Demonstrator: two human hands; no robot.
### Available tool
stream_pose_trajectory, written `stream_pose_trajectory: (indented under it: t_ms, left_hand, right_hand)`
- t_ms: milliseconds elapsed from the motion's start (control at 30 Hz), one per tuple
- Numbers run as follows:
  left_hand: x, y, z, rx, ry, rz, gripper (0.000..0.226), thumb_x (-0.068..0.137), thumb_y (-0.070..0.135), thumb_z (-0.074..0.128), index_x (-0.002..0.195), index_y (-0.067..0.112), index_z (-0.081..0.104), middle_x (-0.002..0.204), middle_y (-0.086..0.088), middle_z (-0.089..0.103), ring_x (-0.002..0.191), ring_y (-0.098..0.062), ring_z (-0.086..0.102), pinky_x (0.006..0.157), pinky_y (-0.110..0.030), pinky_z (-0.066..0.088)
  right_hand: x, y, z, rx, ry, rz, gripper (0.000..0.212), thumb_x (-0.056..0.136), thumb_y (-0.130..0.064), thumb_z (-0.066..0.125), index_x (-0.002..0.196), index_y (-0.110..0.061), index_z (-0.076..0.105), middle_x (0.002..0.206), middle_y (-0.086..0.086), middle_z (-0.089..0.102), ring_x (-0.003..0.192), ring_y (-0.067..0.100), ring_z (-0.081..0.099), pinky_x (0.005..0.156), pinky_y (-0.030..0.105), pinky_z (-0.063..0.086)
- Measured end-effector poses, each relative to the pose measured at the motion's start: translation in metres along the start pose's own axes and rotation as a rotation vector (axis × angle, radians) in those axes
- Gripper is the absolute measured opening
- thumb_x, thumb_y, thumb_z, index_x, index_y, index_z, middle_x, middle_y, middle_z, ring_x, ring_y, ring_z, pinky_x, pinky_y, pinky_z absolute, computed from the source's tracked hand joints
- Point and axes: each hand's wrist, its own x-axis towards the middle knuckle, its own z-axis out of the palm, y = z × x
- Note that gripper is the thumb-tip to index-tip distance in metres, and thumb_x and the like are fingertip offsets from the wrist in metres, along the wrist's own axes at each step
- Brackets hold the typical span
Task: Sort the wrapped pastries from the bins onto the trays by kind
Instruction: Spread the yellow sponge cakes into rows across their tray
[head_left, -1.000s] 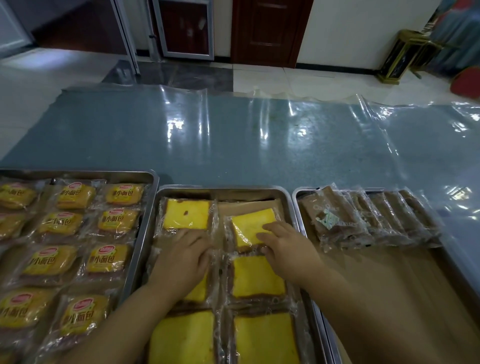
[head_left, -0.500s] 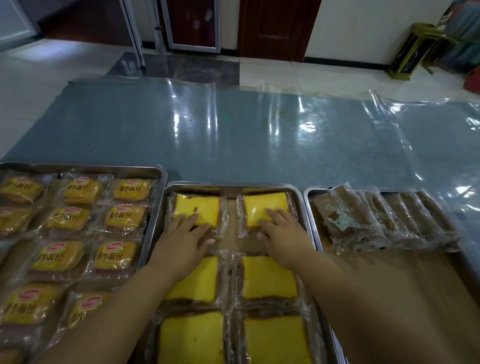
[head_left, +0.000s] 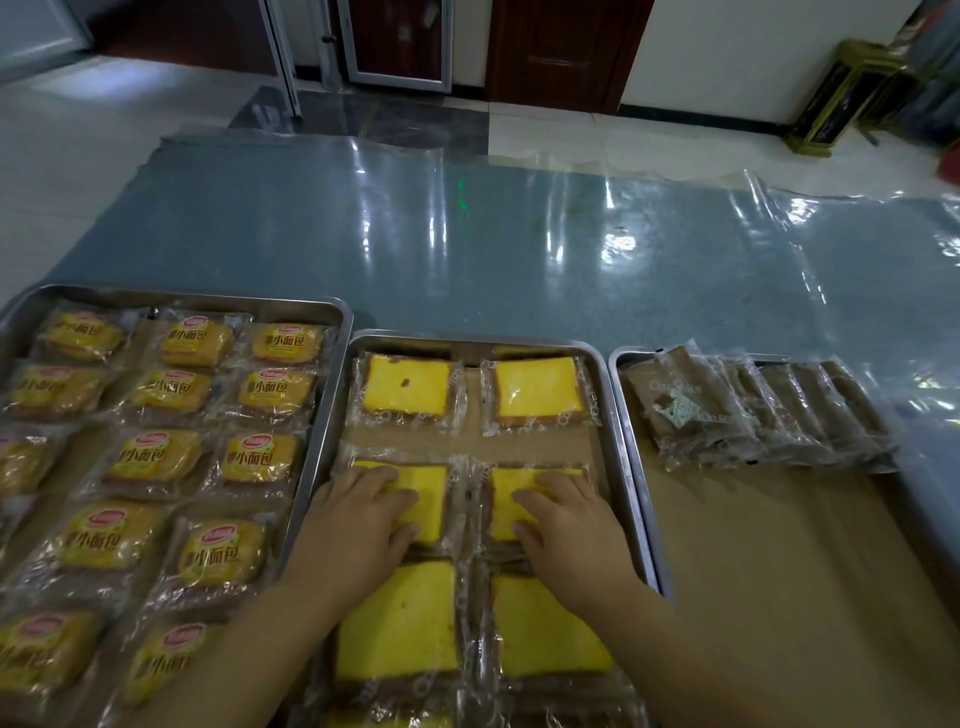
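Observation:
Three metal trays lie side by side on the table. The middle tray (head_left: 478, 343) holds wrapped yellow square cakes in two columns. My left hand (head_left: 358, 525) rests flat on the second-row left cake (head_left: 428, 499). My right hand (head_left: 566, 525) presses flat on the second-row right cake (head_left: 506, 501). Two cakes (head_left: 408, 387) (head_left: 537, 384) lie apart in the top row. The left tray (head_left: 208, 301) is filled with several small labelled buns (head_left: 156, 460). The right tray (head_left: 618, 364) has a row of brown wrapped pastries (head_left: 748, 410) along its far end.
A blue-grey tabletop under clear plastic sheet (head_left: 519, 249) stretches beyond the trays. Brown paper lining (head_left: 779, 571) covers the near part of the right tray. Doors and a gold stand (head_left: 847, 93) are on the floor behind. No bins are in view.
Both hands have drawn back from the top-row cakes to the second-row cakes. The top two cakes now lie uncovered at the tray's far end.

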Motion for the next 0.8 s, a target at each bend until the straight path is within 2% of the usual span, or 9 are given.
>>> stream_pose_trajectory:
  t_ms: [133,500,633,800]
  left_hand:
    - [-0.002,0.001,0.003,0.049,-0.025,-0.009,0.042,0.091,0.05,0.045,0.131,0.037,0.048,0.145,0.011,0.033,0.134,-0.014,0.023,0.107,-0.033,0.024]
    - [0.012,0.004,-0.003,0.01,-0.037,-0.037,0.045,0.091,0.045,0.049,0.133,0.029,0.048,0.146,0.004,0.035,0.134,-0.018,0.025,0.108,-0.036,0.026]
    - [-0.005,0.011,-0.006,-0.078,0.018,-0.018,0.043,0.089,0.041,0.056,0.128,0.024,0.055,0.139,0.001,0.044,0.129,-0.019,0.033,0.107,-0.036,0.03]
    - [-0.045,0.023,-0.007,-0.157,0.068,0.043,0.035,0.084,0.033,0.066,0.116,0.019,0.065,0.12,0.0,0.056,0.114,-0.022,0.048,0.096,-0.035,0.04]
  right_hand:
    - [-0.001,0.003,0.005,-0.021,0.018,0.021,0.034,0.095,-0.035,0.049,0.126,-0.025,0.056,0.142,0.003,0.04,0.132,0.022,0.032,0.102,0.036,0.035]
    - [0.011,0.01,-0.002,0.003,0.011,0.05,0.037,0.094,-0.031,0.051,0.13,-0.021,0.054,0.145,0.004,0.038,0.134,0.021,0.029,0.103,0.036,0.035]
    - [-0.011,0.004,-0.007,0.098,0.114,0.037,0.036,0.092,-0.026,0.057,0.126,-0.017,0.058,0.137,0.006,0.047,0.128,0.024,0.038,0.101,0.035,0.036]
    - [-0.054,-0.009,-0.005,0.139,0.145,-0.063,0.028,0.081,-0.016,0.069,0.109,-0.013,0.068,0.115,0.008,0.061,0.109,0.029,0.054,0.085,0.038,0.048]
